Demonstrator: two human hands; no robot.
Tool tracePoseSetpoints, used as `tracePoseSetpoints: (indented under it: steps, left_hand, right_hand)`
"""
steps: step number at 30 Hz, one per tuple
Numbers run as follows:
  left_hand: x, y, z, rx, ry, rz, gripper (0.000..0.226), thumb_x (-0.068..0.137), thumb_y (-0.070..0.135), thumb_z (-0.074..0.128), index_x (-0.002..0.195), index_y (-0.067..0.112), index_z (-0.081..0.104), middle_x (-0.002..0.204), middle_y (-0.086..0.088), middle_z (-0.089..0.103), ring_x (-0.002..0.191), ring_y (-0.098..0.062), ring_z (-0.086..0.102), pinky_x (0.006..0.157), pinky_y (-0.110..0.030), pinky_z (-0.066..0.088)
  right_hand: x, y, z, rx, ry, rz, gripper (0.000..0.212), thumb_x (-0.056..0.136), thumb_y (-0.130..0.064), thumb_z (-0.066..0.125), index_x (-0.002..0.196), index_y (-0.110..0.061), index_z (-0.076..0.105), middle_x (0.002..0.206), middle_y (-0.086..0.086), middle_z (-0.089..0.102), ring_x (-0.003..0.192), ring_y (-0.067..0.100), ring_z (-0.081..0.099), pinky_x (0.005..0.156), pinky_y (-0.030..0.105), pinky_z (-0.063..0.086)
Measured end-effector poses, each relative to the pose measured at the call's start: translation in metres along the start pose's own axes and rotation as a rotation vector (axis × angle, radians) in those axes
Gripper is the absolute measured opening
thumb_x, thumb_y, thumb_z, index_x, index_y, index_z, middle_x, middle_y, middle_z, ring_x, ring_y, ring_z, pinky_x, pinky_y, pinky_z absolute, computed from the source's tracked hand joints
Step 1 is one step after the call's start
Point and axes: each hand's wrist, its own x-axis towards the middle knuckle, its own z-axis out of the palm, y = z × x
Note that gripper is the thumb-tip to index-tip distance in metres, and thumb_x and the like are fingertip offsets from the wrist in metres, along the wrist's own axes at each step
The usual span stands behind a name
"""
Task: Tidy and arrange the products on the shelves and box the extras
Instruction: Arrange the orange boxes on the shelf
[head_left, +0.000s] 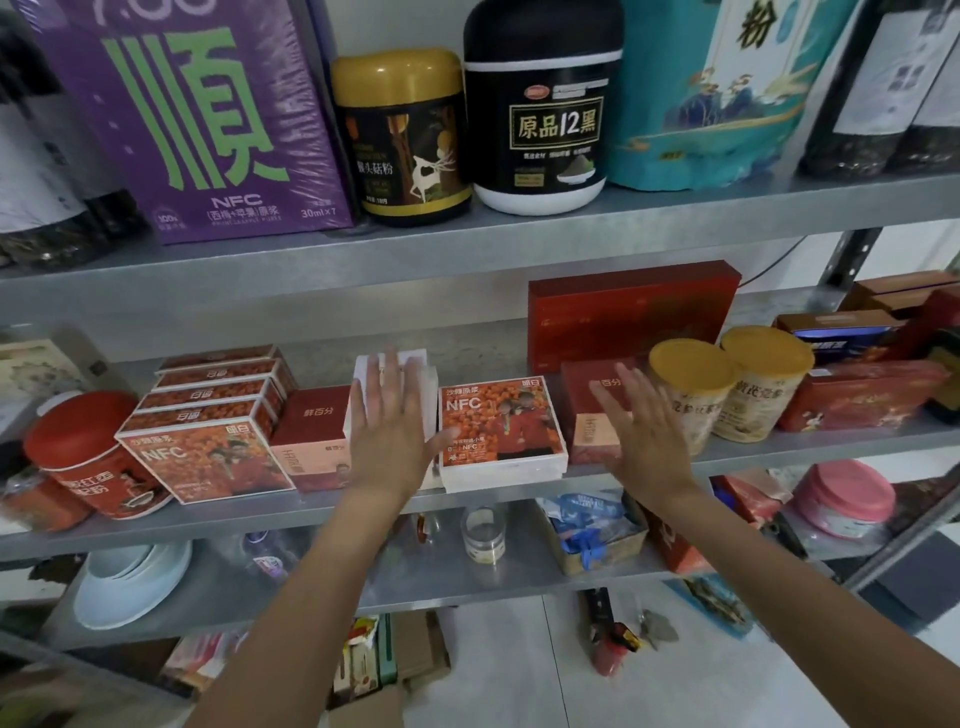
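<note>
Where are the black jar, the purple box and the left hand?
black jar (558, 127): head view, on its front label.
purple box (208, 114): head view, on its front face.
left hand (389, 431): head view, back of the hand.

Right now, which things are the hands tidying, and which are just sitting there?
In the job: left hand, flat on the white cardboard box; right hand, open beside the small red box; orange NFC picture box between them.
Just sitting: two yellow-lidded round tins; big purple carton; black jar with white base; stacked white bowls.
</note>
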Motion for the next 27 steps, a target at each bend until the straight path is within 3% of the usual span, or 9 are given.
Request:
tracePoseSetpoints:
  steps: [1, 3, 6, 9, 14, 19, 27]
  left_hand:
    - [-0.002, 0.012, 0.000, -0.007, 0.076, 0.035, 0.089, 0.091, 0.067, 0.030, 0.156, 0.018, -0.005, 0.162, -0.014, -0.013, 0.149, -0.036, -0.013, 0.117, -0.045, -0.013]
    - [-0.005, 0.041, 0.005, -0.065, 0.118, 0.150, 0.088, 0.090, 0.063, 0.034, 0.154, 0.024, -0.012, 0.160, -0.012, -0.021, 0.148, -0.036, -0.017, 0.117, -0.044, -0.015]
    - [-0.010, 0.075, 0.031, -0.089, -0.076, 0.240, 0.092, 0.093, 0.061, 0.043, 0.148, 0.028, -0.024, 0.153, -0.006, -0.037, 0.147, -0.033, -0.024, 0.115, -0.040, -0.020]
    - [-0.016, 0.084, 0.057, -0.047, -0.243, 0.165, 0.092, 0.097, 0.056, 0.044, 0.147, 0.025, -0.026, 0.159, -0.010, -0.028, 0.147, -0.035, -0.022, 0.117, -0.042, -0.017]
    - [-0.010, 0.087, 0.063, -0.039, -0.279, 0.108, 0.082, 0.101, 0.048, 0.039, 0.151, 0.026, -0.021, 0.162, -0.012, -0.019, 0.149, -0.033, -0.019, 0.122, -0.044, -0.009]
    - [-0.008, 0.091, 0.063, -0.022, -0.286, 0.076, 0.081, 0.101, 0.049, 0.039, 0.149, 0.028, -0.024, 0.163, -0.010, -0.018, 0.149, -0.033, -0.018, 0.121, -0.044, -0.010]
    - [-0.006, 0.091, 0.067, 0.011, -0.260, 0.072, 0.078, 0.101, 0.050, 0.040, 0.154, 0.029, -0.013, 0.164, -0.009, -0.011, 0.150, -0.032, -0.011, 0.120, -0.041, -0.008]
  right_hand:
    - [0.002, 0.003, 0.005, -0.068, -0.046, -0.055, 0.083, 0.090, -0.030, 0.065, 0.155, -0.023, 0.012, 0.163, 0.007, 0.006, 0.151, 0.026, 0.002, 0.122, 0.044, -0.003]
    - [0.003, 0.007, 0.015, -0.090, -0.077, -0.089, 0.081, 0.095, -0.028, 0.057, 0.154, -0.022, 0.001, 0.163, -0.001, 0.000, 0.151, 0.018, -0.001, 0.117, 0.035, -0.013]
    - [0.002, 0.010, 0.018, -0.052, -0.099, -0.079, 0.080, 0.095, -0.023, 0.056, 0.155, -0.022, 0.003, 0.164, -0.003, 0.002, 0.151, 0.015, 0.000, 0.119, 0.033, -0.009]
    - [0.001, 0.015, 0.017, -0.032, -0.109, -0.104, 0.081, 0.092, -0.023, 0.060, 0.156, -0.022, 0.010, 0.163, -0.003, 0.008, 0.151, 0.015, 0.005, 0.119, 0.033, -0.005]
    - [0.011, 0.019, 0.011, -0.001, -0.078, -0.143, 0.080, 0.079, -0.023, 0.076, 0.149, -0.021, 0.036, 0.155, 0.003, 0.035, 0.144, 0.022, 0.029, 0.120, 0.040, 0.009]
    - [0.013, 0.016, 0.014, 0.032, -0.099, -0.122, 0.083, 0.083, -0.033, 0.072, 0.152, -0.027, 0.026, 0.161, 0.002, 0.020, 0.149, 0.024, 0.014, 0.121, 0.043, 0.004]
    - [0.001, 0.017, 0.013, 0.176, -0.036, -0.181, 0.079, 0.075, -0.026, 0.079, 0.145, -0.026, 0.043, 0.155, -0.001, 0.036, 0.144, 0.024, 0.031, 0.119, 0.045, 0.013]
